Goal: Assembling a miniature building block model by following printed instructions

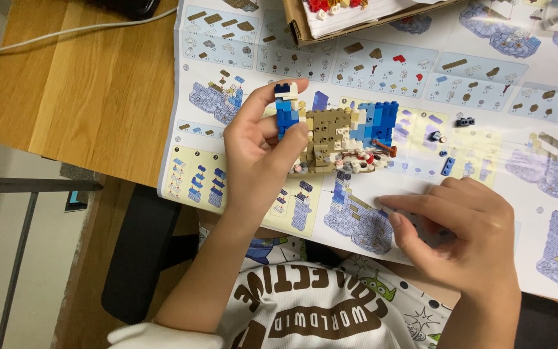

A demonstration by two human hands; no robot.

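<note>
My left hand (258, 150) grips the left end of a small brick model (340, 132), built from tan, blue and white bricks, and holds it just above the big printed instruction sheet (369, 71). Thumb and fingers pinch a blue-and-white stack on that end. My right hand (465, 229) rests lower right on the sheet, fingers curled and pressed on the paper, holding nothing I can see. A few loose small blue and dark bricks (448, 165) lie on the sheet just right of the model.
A cardboard box (301, 29) with red and yellow pieces sits at the top middle. A grey cable (72, 31) crosses the wooden table (79, 97) at the left. A black chair (140, 252) shows below the table edge.
</note>
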